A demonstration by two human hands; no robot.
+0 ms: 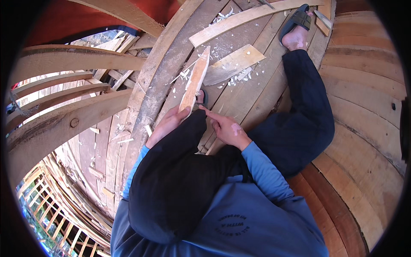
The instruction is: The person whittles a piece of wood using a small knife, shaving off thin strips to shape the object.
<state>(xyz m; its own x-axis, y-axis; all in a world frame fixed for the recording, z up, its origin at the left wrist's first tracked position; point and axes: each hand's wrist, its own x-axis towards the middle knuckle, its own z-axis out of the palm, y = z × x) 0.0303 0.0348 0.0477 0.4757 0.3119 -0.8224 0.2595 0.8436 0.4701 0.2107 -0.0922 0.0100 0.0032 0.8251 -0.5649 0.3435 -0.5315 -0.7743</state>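
Observation:
A narrow, pointed piece of wood (195, 81) with pale cut edges stands out ahead of my knee. My left hand (168, 125) grips its near end, the thumb lying on its face. Close to that end is my right hand (230, 132), its index finger stretched toward the wood and the other fingers curled in. Whatever those curled fingers hold, if anything, is hidden. My bent left knee, in black trousers, covers part of the space between the hands.
Beyond the wood lie a pale offcut board (235, 64), scattered wood shavings (242, 76) and a long curved strip (252, 20). Curved ribs (72, 122) rise at left; a plank wall (364, 85) bounds the right. My sandaled foot (296, 36) rests at far right.

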